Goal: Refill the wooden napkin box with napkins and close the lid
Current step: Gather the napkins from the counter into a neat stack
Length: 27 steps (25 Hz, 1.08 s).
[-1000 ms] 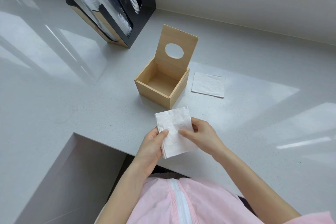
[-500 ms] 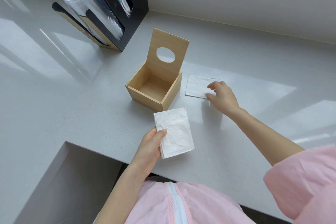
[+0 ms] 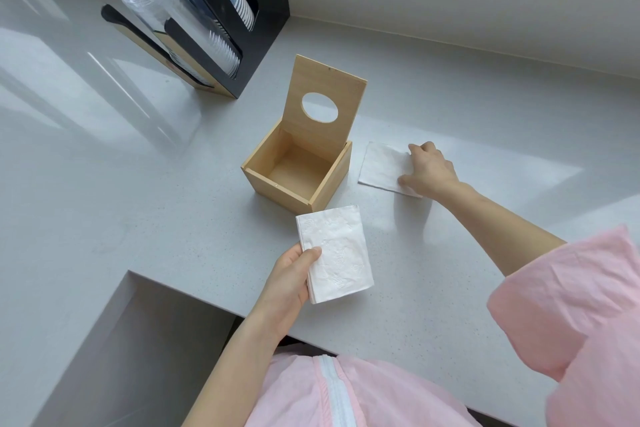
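The wooden napkin box stands in the middle of the counter with nothing inside. Its lid, with an oval hole, is tilted up at the back. My left hand grips a stack of white napkins by its left edge, just in front of the box. A second, thin napkin pile lies flat on the counter to the right of the box. My right hand rests on its right part, fingers curled over the paper; whether it grips the napkins is unclear.
A black cup dispenser with clear and paper cups stands at the back left. The grey counter has a cut-out front edge at lower left. A wall runs along the back.
My right hand let go of the stack, reached right past the box and landed on the flat napkin pile. My left hand keeps holding the stack in the same spot.
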### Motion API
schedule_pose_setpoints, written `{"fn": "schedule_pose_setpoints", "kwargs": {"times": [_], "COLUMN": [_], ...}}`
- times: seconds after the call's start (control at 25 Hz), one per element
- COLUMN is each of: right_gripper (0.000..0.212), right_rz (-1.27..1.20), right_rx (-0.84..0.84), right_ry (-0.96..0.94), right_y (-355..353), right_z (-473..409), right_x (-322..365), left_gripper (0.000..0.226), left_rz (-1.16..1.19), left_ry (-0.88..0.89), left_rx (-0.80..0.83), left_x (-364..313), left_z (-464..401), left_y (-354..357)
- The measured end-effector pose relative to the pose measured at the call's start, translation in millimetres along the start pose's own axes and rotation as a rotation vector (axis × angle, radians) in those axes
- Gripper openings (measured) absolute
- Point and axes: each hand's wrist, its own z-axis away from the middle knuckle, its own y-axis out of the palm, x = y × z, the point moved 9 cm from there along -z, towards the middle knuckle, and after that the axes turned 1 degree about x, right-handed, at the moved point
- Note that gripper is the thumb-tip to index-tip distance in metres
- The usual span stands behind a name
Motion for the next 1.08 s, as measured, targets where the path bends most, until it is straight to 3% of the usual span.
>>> {"fn": "schedule_pose_setpoints", "kwargs": {"times": [0.16, 0.28, 0.52, 0.68, 0.76, 0.84, 1.08], "right_gripper": [0.025, 0.006, 0.006, 0.016, 0.019, 0.022, 0.015], "right_rz": [0.013, -0.145, -0.840, -1.579, -1.825, -1.810, -1.277], "right_rx": [-0.035, -0.031, 0.014, 0.252, 0.355, 0.387, 0.166], "right_ry": [0.040, 0.072, 0.093, -0.030, -0.077, -0.097, 0.044], "right_y": [4, 11, 23, 20, 18, 27, 63], "right_z": [5, 13, 66, 122, 144, 158, 172], "right_x": [1, -4, -5, 23, 37, 51, 56], "left_gripper": [0.022, 0.021, 0.022, 0.024, 0.027, 0.031, 0.032], "left_rz": [-0.008, 0.002, 0.005, 0.007, 0.003, -0.012, -0.066], "left_ry": [0.005, 0.014, 0.017, 0.025, 0.037, 0.043, 0.066], "left_rx": [0.001, -0.003, 0.018, 0.034, 0.046, 0.065, 0.113], "left_x": [1, 0, 3, 2, 1, 0, -5], "left_z": [2, 4, 3, 3, 3, 2, 4], "left_y": [-1, -3, -3, 0, 2, 6, 13]}}
